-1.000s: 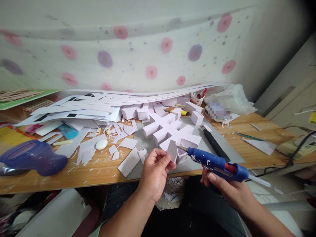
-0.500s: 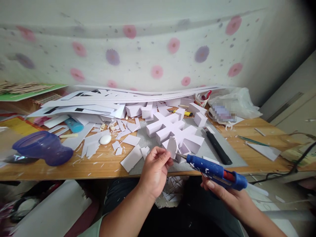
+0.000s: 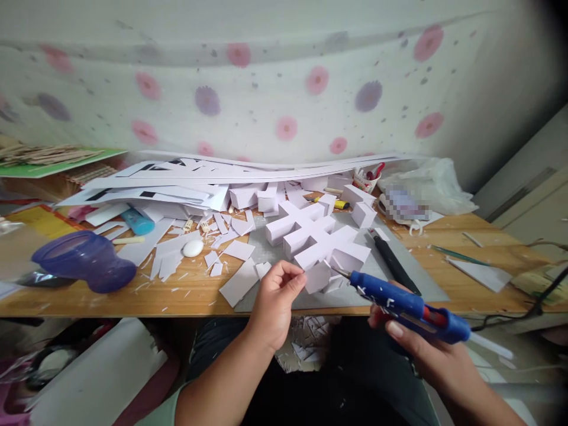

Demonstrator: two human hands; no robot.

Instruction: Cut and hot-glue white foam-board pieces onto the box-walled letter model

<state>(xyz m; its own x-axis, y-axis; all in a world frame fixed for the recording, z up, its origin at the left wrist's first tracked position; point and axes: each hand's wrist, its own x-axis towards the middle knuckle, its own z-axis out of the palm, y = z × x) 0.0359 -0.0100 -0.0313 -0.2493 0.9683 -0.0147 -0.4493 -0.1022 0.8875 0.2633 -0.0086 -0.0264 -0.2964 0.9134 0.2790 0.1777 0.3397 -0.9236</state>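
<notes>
Between thumb and fingers, my left hand (image 3: 279,299) pinches a small white foam-board piece (image 3: 318,277). My right hand (image 3: 426,349) is wrapped round a blue hot glue gun (image 3: 399,299), whose metal nozzle points left, close to the piece's right edge. Whether the nozzle touches it I cannot tell. Just beyond the piece lies a white foam-board structure (image 3: 306,228) with several box-like arms, resting on a grey cutting mat (image 3: 248,299). A black-handled utility knife (image 3: 394,263) lies on the mat to the right.
White offcuts (image 3: 239,250) and a white oval object (image 3: 193,248) are scattered left of the mat. A blue-purple plastic container (image 3: 84,260) stands further left. Long white sheets (image 3: 190,177) are stacked at the back. At right, the glue gun's black cord (image 3: 523,316) runs off.
My right hand has drawn the glue gun a little to the right. The piece in my left hand has turned to show a broader face. The whole view has shifted slightly.
</notes>
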